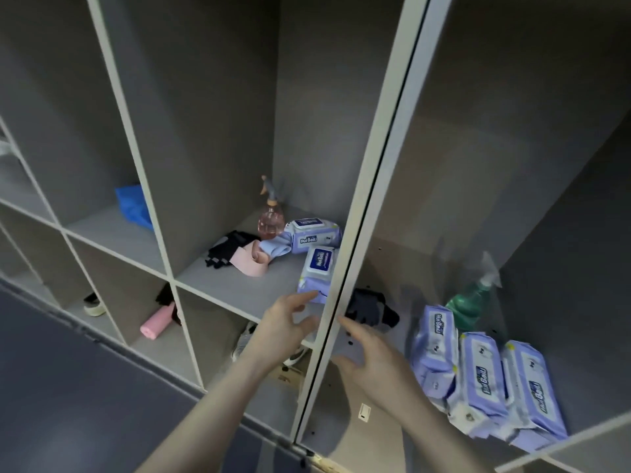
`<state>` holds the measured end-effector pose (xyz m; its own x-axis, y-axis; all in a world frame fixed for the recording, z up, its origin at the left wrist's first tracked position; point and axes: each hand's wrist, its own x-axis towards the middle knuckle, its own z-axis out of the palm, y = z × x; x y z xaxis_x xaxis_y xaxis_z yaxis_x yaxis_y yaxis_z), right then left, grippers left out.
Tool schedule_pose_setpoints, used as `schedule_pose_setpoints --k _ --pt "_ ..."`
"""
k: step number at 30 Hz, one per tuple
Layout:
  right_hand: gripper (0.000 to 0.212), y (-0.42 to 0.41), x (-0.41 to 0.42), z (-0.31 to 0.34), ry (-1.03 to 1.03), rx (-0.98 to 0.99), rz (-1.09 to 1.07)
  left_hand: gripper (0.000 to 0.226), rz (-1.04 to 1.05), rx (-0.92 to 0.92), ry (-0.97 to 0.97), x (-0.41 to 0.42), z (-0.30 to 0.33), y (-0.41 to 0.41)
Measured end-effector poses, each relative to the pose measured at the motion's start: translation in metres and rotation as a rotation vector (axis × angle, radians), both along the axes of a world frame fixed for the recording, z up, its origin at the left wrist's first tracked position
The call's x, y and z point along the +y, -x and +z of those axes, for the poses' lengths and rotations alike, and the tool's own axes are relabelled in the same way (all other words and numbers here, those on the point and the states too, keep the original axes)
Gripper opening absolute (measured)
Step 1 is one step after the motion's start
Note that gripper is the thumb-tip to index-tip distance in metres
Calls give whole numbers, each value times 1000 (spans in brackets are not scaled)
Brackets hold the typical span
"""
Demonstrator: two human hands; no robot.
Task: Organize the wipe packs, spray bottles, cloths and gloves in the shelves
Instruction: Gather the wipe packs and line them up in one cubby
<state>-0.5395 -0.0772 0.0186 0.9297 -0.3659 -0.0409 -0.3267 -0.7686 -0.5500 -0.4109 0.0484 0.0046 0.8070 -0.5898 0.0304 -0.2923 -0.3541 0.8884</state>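
My left hand [286,319] reaches open toward a purple wipe pack [316,271] lying at the front of the middle shelf, its fingertips just short of the pack. Behind lie a second wipe pack [312,235], a pink spray bottle [270,216], black gloves [228,249], a pink cloth [252,264] and a blue cloth [276,245]. My right hand [368,349] is open in the right compartment, near a black glove [370,308]. Three wipe packs [485,387] stand in a row there, with a green spray bottle [473,302] behind them.
A white vertical divider [355,233] separates the two compartments between my hands. Blue cloth or gloves [133,206] sit in the left compartment. Lower cubbies hold a pink roll [157,322], dark fabric and shoes [94,303]. A small white tag [364,412] lies on the right shelf floor.
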Motion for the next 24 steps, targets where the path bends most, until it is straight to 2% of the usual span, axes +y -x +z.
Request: schedule_pose_setpoints --k 5,9,16,24 --pt "59 -45 22 -3 28 4 65 44 98 40 37 26 -7 -41" --pt "62 -97 31 -8 27 46 38 43 123 53 4 51 -17 -82" --pt "71 -176 38 -30 -27 148 -166 46 -7 62 -56 73 -12 -164" --pt "77 -222 13 -56 -36 274 -380 48 -154 131 -83 45 -26 -226"
